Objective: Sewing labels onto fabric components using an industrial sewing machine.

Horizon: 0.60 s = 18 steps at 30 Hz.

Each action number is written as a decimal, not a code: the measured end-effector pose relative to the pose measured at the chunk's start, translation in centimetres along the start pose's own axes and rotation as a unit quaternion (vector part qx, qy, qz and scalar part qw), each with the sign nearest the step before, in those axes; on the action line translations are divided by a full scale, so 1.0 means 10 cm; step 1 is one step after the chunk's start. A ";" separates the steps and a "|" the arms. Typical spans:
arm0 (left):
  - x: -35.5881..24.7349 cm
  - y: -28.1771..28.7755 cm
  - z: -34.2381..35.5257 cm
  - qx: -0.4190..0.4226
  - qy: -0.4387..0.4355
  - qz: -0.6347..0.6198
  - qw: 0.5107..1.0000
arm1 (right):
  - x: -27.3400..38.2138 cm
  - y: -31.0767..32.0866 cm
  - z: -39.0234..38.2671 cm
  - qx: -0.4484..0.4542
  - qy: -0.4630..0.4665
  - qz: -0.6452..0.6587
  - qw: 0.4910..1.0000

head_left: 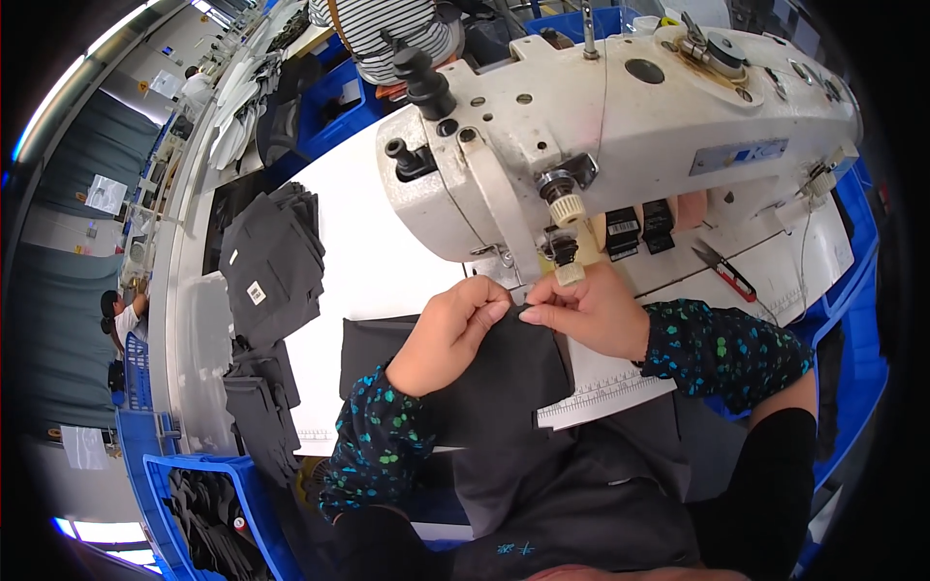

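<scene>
A dark grey fabric piece lies on the white sewing table and hangs toward my lap. My left hand is closed in a pinch on its upper edge. Close beside it, my right hand pinches the same edge, thumb against forefinger; the fingertips of both hands nearly meet. Right above them stands the head of a white sewing machine, its needle area partly hidden by my fingers. Whether a small tag or thread is also between the fingertips is too small to tell.
Dark cut fabric pieces are stacked on the left. Red-handled scissors and black label bundles lie right of the machine. A printed ruler strip runs along the front edge. A blue crate holds dark pieces; a person in stripes sits beyond.
</scene>
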<state>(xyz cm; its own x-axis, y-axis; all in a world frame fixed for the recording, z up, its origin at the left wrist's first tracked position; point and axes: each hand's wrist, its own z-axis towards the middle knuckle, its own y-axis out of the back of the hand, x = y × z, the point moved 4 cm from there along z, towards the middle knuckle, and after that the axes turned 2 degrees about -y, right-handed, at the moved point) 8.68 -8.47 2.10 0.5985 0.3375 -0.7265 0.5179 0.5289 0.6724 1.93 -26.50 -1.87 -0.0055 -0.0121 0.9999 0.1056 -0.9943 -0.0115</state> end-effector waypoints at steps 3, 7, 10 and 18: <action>0.07 -0.03 0.00 0.070 0.085 -0.137 0.984 | 0.04 -0.01 0.01 0.021 0.043 -0.105 0.993; -0.02 -0.04 0.02 0.071 0.055 -0.238 0.967 | 0.07 0.00 0.00 -0.008 0.115 -0.125 0.985; -0.04 -0.03 0.02 0.112 0.098 -0.206 0.967 | 0.13 -0.03 -0.02 0.008 0.132 -0.155 0.979; 0.03 -0.01 -0.01 0.144 0.172 -0.213 0.951 | 0.20 -0.03 -0.05 0.008 0.175 -0.200 0.964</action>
<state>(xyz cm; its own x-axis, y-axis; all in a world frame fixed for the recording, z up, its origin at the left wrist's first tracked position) 8.75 -8.32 1.82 0.0874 0.4023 -0.9113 0.8444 0.4555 0.2820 1.36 -26.24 0.18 -0.3844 0.3344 0.8605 0.0402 -0.9252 0.3775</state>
